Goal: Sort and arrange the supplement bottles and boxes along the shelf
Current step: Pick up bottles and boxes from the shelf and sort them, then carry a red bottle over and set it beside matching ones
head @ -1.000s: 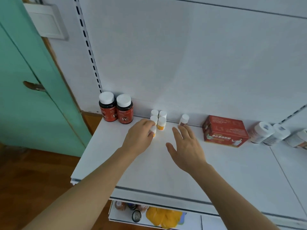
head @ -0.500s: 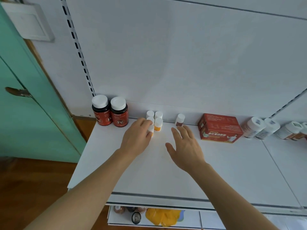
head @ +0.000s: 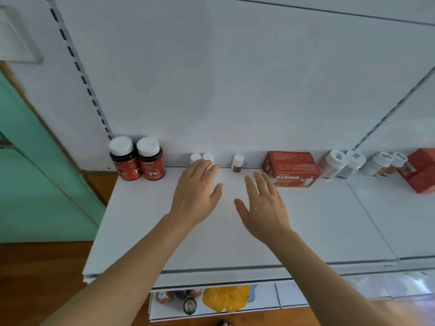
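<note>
Two dark Fe bottles (head: 138,160) with white caps stand at the back left of the white shelf (head: 306,227). My left hand (head: 197,191) lies flat with fingers apart, covering part of a cluster of small white-capped bottles (head: 201,157). One small brown bottle (head: 237,163) stands alone to their right. My right hand (head: 263,205) hovers open over the shelf, just left of two red boxes (head: 293,169) and holding nothing. Several white bottles (head: 341,164) lie on their sides further right.
Another red box (head: 421,170) sits at the far right edge. A teal door (head: 35,165) stands to the left of the shelf. The lower shelf holds a yellow bag (head: 226,300) and small jars (head: 179,298). Wooden floor shows below.
My left hand has opened flat and slid forward over the small bottles, hiding the front ones. The right hand drifted slightly right. The view has shifted rightward, revealing more bottles and a red box.
</note>
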Action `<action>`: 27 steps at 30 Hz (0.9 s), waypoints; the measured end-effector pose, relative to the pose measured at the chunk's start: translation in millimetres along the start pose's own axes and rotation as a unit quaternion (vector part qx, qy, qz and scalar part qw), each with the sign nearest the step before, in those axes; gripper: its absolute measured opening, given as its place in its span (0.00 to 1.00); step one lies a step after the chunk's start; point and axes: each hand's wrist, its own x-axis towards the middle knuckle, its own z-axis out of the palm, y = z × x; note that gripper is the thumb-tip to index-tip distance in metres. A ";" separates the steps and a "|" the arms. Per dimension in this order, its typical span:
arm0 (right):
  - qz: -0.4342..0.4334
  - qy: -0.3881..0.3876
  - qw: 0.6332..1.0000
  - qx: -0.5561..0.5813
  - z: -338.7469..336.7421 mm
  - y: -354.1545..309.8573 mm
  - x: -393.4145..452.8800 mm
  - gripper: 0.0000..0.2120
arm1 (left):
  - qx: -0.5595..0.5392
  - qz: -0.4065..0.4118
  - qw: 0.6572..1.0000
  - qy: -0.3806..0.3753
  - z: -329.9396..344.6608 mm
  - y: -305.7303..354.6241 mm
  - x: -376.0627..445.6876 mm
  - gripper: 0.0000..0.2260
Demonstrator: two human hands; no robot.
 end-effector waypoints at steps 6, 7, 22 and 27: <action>0.073 0.020 0.997 -0.022 -12.4 54.7 -44.2 0.36 | 0.016 0.028 0.997 -0.066 25.0 72.3 4.5 0.23; 0.089 0.022 0.995 -0.026 -16.2 66.6 -52.1 0.36 | 0.021 0.038 0.996 -0.074 28.6 87.5 6.3 0.24; 0.244 0.068 0.967 -0.019 -95.9 334.2 -217.9 0.35 | -0.015 0.132 0.981 -0.139 125.6 402.3 31.9 0.31; 0.303 0.084 0.949 -0.032 -124.0 433.0 -270.3 0.35 | -0.030 0.185 0.971 -0.146 159.5 518.3 48.2 0.31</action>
